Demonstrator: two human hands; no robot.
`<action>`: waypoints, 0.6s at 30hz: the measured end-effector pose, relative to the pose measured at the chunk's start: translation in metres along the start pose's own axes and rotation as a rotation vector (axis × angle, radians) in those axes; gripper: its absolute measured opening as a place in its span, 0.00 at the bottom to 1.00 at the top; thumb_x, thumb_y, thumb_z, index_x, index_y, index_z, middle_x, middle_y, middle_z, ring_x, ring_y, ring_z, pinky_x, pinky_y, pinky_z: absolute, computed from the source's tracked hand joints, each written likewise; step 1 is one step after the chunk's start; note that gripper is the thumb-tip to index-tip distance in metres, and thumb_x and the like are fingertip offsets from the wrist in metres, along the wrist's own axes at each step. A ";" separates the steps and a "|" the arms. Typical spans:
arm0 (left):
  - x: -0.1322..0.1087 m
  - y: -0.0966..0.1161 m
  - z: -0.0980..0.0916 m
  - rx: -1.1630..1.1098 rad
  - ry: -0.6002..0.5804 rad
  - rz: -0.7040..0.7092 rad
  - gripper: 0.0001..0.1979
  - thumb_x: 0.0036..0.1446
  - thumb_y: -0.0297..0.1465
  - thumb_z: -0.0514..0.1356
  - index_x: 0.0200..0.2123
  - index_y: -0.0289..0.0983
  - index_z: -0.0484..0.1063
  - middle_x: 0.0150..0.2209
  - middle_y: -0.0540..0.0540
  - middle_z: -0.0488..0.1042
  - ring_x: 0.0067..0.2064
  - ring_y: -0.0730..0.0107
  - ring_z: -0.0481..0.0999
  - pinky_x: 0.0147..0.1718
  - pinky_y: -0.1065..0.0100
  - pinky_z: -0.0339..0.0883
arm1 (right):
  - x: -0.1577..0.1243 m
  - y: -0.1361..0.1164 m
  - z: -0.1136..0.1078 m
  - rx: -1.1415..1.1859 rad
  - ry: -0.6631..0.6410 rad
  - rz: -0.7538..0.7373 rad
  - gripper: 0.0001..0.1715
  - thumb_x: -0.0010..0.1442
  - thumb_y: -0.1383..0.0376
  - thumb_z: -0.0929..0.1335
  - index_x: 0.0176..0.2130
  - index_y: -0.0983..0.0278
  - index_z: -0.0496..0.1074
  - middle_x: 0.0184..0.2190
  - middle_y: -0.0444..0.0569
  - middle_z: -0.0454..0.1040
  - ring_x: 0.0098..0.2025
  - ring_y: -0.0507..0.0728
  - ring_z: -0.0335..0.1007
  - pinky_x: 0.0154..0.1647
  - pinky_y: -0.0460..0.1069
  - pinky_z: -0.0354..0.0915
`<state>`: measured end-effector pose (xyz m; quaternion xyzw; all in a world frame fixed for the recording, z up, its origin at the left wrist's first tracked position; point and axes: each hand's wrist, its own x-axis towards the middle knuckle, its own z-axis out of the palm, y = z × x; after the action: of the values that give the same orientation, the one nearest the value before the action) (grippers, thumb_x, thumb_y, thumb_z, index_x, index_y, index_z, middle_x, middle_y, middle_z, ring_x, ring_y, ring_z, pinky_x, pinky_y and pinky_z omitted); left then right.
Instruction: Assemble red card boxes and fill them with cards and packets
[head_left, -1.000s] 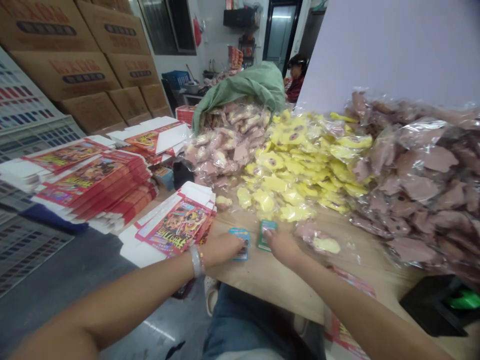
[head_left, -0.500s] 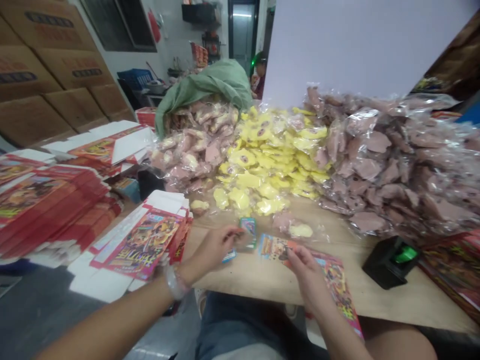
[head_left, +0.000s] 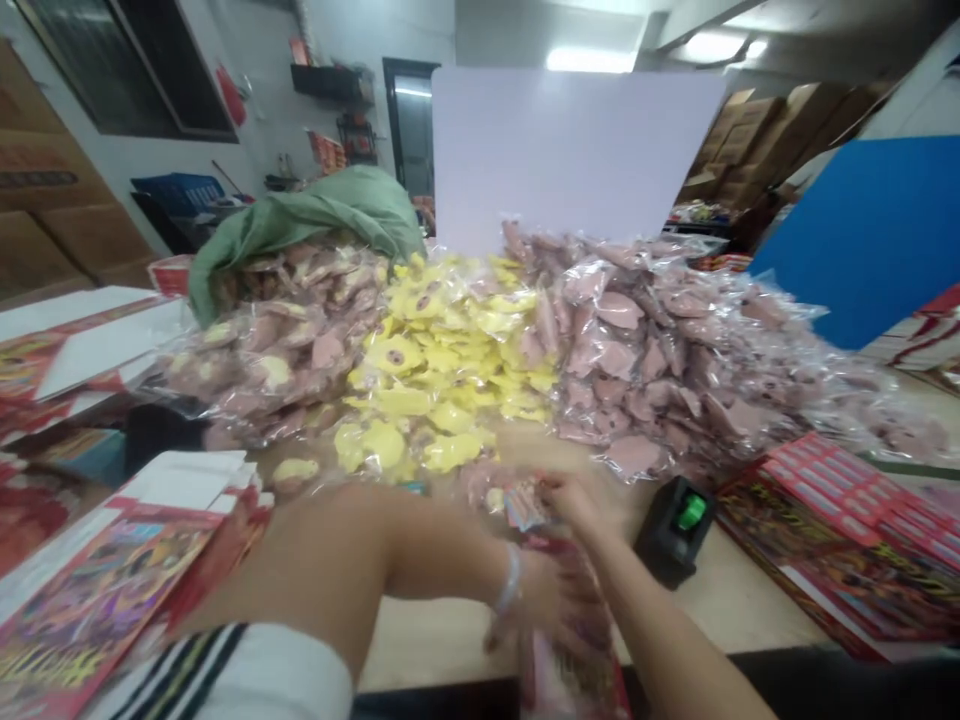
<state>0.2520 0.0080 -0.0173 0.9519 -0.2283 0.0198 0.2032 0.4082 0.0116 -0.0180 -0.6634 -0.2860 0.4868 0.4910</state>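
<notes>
My left hand (head_left: 559, 600), blurred, reaches across in front of me and lies over a red printed box (head_left: 559, 680). Its fingers are spread across the box, with the thumb off to the left. Just beyond it, my right hand (head_left: 566, 502) pinches a colourful printed card (head_left: 525, 506). Behind the card lies a clear-bagged pink and yellow piece (head_left: 484, 487). A small bit of a teal card (head_left: 412, 488) shows past my left forearm, which hides the rest of that spot.
Bagged yellow pieces (head_left: 420, 350) are heaped between bagged pink ones (head_left: 622, 350) and a green sack (head_left: 322, 215). Flat printed boxes (head_left: 142, 570) are stacked at left, more red boxes (head_left: 847, 540) at right. A black device (head_left: 675, 530) with a green light stands on the table.
My left hand has moved right, from beside the small cards onto the red box. My right hand still holds its card. The view has turned right.
</notes>
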 end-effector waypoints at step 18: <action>-0.038 0.045 -0.034 0.065 0.291 -0.973 0.55 0.30 0.48 0.65 0.61 0.41 0.44 0.52 0.37 0.57 0.52 0.46 0.58 0.50 0.49 0.54 | -0.149 0.006 -0.095 0.386 0.204 0.015 0.21 0.40 0.57 0.75 0.34 0.63 0.71 0.26 0.46 0.76 0.27 0.55 0.71 0.30 0.47 0.67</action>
<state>0.2002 0.0008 0.0259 0.9413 0.2726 0.0622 0.1889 0.4415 -0.1541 0.0353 -0.6049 -0.1315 0.4665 0.6318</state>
